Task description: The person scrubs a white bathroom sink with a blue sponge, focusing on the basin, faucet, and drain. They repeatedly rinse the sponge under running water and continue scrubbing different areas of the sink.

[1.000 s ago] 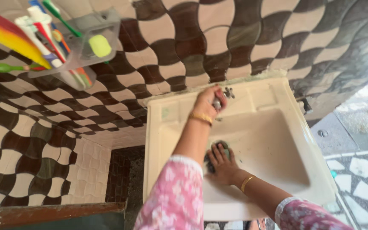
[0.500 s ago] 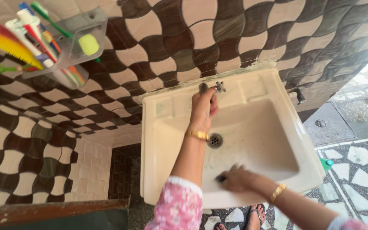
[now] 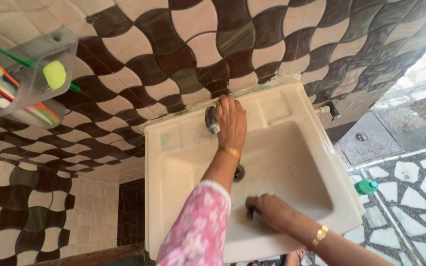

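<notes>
Cream and brown wavy tiles cover the wall (image 3: 272,39) behind a cream sink (image 3: 292,118) fixed to it, seen from above.

Nearest, at the front inner slope of the basin, the right hand (image 3: 272,212) presses down flat, fingers curled over a dark scrubbing pad (image 3: 251,213) that shows only as a small dark edge by the fingertips; the pad touches the sink's surface. A gold bangle (image 3: 320,235) sits on that wrist. Beside it, the left arm in a pink flowered sleeve (image 3: 198,226) reaches across the basin.

Further in, the drain (image 3: 239,172) lies at the bottom of the basin, partly hidden by the left forearm. Beyond it, the left hand (image 3: 231,123) is closed over the tap (image 3: 212,119) at the back rim, fingers wrapped round its top, with the metal spout showing just to the left of the hand. Another gold bangle (image 3: 229,151) circles this wrist.

To the right, on the mosaic floor (image 3: 420,197), a green bottle (image 3: 367,186) lies near the sink's corner. Farthest, up on the left wall, a clear plastic holder (image 3: 30,74) carries toothbrushes (image 3: 3,47) and a yellow-green soap (image 3: 54,74).
</notes>
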